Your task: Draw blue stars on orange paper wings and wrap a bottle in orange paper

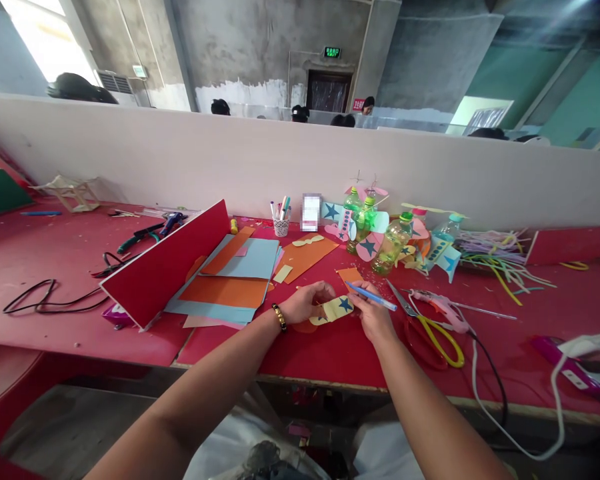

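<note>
"Yellow paper cutout (331, 311): where exactly is it?"

"Just above the red tabletop (325, 353), near its front edge, between the two hands. A dark blue star (345, 305) shows near its right end."

"What is the left hand (307, 303) doing?"

"Gripping the left end of the cutout between thumb and fingers. A beaded bracelet (279, 318) circles that wrist."

"And the right hand (374, 315)?"

"Closed around a blue pen (373, 295), which slants across the fingers. Its fingertips are right at the cutout's right end; I can't tell how firmly they touch it."

"What lies to the left?"

"Overlapping sheets of light blue paper (263, 257) and orange paper (220, 291), beside a red board (167, 267) standing on edge."

"Behind the hands?"

"A patterned cup (281, 227) of pens, then a phone (311, 215) standing upright. Right of those, decorated plastic bottles (391, 248) stand in a cluster, with paper shapes on them."

"To the right?"

"Open scissors (404, 300) lie near the right hand, with a pink glue gun (441, 309) just beside them."
</note>
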`<state>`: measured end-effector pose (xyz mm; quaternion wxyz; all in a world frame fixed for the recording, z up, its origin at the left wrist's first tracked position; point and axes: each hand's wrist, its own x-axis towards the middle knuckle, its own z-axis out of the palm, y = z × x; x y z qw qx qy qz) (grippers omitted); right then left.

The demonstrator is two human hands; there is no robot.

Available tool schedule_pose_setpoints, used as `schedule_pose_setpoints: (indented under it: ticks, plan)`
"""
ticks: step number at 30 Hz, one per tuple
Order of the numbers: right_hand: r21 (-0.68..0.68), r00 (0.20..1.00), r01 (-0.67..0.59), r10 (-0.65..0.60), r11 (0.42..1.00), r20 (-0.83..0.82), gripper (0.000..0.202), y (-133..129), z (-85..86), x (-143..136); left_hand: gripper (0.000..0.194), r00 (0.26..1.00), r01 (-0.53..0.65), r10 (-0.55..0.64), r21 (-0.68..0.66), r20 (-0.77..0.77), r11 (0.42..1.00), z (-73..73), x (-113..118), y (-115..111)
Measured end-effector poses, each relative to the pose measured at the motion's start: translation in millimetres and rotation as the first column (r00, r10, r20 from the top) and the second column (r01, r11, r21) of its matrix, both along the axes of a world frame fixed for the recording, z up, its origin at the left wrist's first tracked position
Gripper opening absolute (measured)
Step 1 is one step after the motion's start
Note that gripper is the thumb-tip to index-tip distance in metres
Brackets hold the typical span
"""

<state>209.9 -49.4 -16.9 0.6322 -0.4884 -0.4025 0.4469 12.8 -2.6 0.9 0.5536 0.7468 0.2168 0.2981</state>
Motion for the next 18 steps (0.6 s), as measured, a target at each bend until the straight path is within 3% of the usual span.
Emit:
schedule_pose_setpoints:
  ticks: [5, 9, 12, 18]
  plan:
    - [0.058, 1.0, -0.029, 0.029, 0.998, 0.0, 0.034, 1.0, 0.4, -2.2, 0.029, 0.999, 0.049, -0.047, -0.101, 0.019, 0.994, -2.6, 4.4, -4.1]
    - [0.021, 0.997, -0.064, 0.065, 0.998, -0.03, 0.035, -0.2, 2.3, -3.1, 0.026, 1.0, 0.006, -0.003, -0.151, 0.021, 0.988, -7.7, 6.6, -3.8]
    - [-0.011, 0.999, 0.012, -0.013, 1.0, -0.048, 0.036, -0.6, 4.2, -0.8, 0.03, 0.994, -0.091, 0.101, -0.178, 0.048, 0.98, -10.8, 4.4, 1.3]
    - [0.075, 0.967, 0.249, -0.244, 0.966, -0.071, 0.034, 2.5, 4.6, 6.0, 0.037, 0.914, -0.36, 0.388, -0.207, 0.115, 0.91, -10.3, -9.4, 33.6]
